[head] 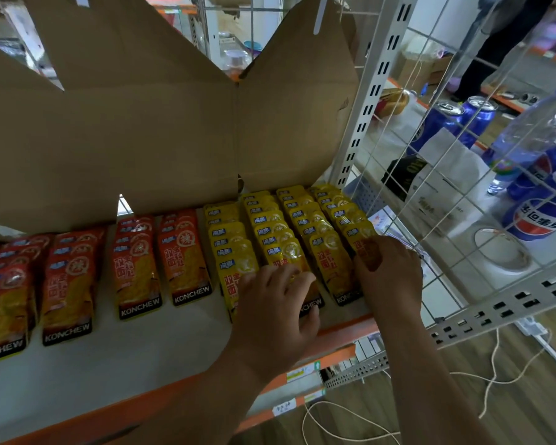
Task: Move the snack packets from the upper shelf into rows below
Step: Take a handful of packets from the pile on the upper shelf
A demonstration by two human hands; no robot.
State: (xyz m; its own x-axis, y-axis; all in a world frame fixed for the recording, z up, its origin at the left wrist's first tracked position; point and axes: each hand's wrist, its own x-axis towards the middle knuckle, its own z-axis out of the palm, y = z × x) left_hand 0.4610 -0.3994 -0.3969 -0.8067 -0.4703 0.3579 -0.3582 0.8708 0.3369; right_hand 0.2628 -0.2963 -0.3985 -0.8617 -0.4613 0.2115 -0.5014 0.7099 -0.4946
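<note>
Pinching the front glossy yellow foil snack packet in the row nearest the right edge of the white shelf board, the right hand is seemingly settling it onto that overlapping row, label outward. The left hand is lying knuckles-up, fingers bent over neighbouring fronts, probably steadying them (an actual grip cannot be told).

Flaps of the cardboard box are hiding the back of the shelf. The left hand and right hand are covering the lower halves of the front yellow packets, the right fingertips lying unseen. The leftmost orange packets are running off-frame.
</note>
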